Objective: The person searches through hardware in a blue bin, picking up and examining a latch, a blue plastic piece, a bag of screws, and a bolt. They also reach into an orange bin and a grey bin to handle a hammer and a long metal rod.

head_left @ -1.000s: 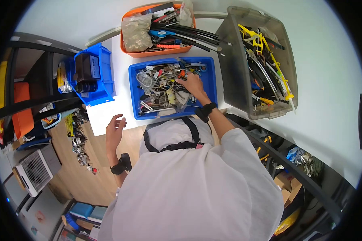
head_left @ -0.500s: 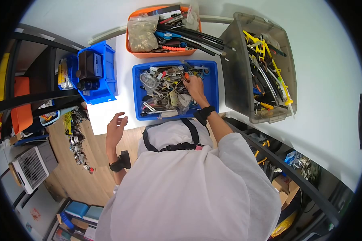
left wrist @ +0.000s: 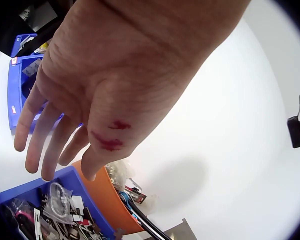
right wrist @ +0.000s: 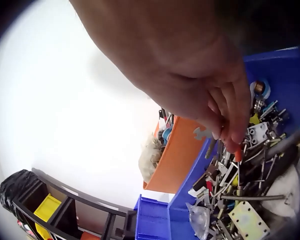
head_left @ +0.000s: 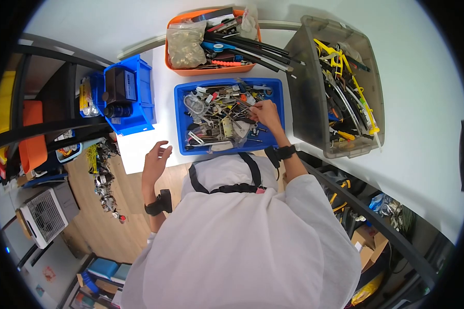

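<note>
My right hand [head_left: 266, 114] is over the right part of a blue tray [head_left: 178, 129] heaped with small metal hardware. Its thumb and fingertips pinch a small grey metal piece [right wrist: 201, 134] with a notched end, much of it hidden by the fingers. Just below the fingertips an orange-handled piece [right wrist: 238, 153] shows among the parts. A yellowish plate with holes [right wrist: 248, 220] and a bagged clear loop [head_left: 194, 104] also lie in the heap. Away from the tray, my left hand [head_left: 155, 162] hangs at the table's front edge, fingers loosely bent, holding nothing.
Behind the tray stands an orange bin [head_left: 211, 71] with black rods jutting to the right. A tall grey translucent bin [head_left: 310, 98] of tools is at the right. On the left are an open blue bin [head_left: 145, 92] with a dark bottle and a black shelf frame [head_left: 62, 121].
My right hand has drawn back to the right across the tray, with the small metal piece between its fingers. The orange piece has stayed in the heap. My left hand has hardly moved.
</note>
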Demonstrator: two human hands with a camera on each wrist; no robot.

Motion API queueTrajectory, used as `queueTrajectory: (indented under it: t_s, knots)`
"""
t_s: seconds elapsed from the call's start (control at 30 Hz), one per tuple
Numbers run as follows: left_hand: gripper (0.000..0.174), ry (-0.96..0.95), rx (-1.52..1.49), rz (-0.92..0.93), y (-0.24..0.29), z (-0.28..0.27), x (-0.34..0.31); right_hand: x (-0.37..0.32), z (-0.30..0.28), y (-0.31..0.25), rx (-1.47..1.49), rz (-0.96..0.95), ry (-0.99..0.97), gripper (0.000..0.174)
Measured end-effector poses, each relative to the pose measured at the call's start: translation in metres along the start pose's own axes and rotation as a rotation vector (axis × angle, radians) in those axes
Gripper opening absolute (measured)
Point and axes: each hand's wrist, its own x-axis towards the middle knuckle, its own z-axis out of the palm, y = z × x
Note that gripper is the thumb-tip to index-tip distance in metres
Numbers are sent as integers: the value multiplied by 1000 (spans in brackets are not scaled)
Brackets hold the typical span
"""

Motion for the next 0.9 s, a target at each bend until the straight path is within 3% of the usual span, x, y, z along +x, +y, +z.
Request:
queueTrajectory:
  t_s: [0.13, 0.2, 0.4, 0.47, 0.57, 0.67, 0.9]
  knots:
    - [35, -104, -74, 68, 23, 7, 11, -25, -25, -14, 215, 16, -112, 22]
    - [33, -165, -127, 117, 40, 12, 19, -43, -40, -32, 354, -27, -287, 22]
    - [31, -260, -224, 292, 135, 37, 22, -88, -68, -76, 429, -95, -488, 22]
    - [34, -293, -273, 398, 151, 46, 21, -101, -74, -87, 444, -104, -499, 21]
    - [29, -287, -352, 416, 168, 56, 15, -117, -81, -94, 469, -119, -507, 20]
    - [23, -309, -427, 335, 173, 60, 9, -126, -86, -95, 487, -123, -512, 20]
    - [20, -254, -470, 352, 180, 77, -2, -137, -96, -85, 520, -145, -481, 20]
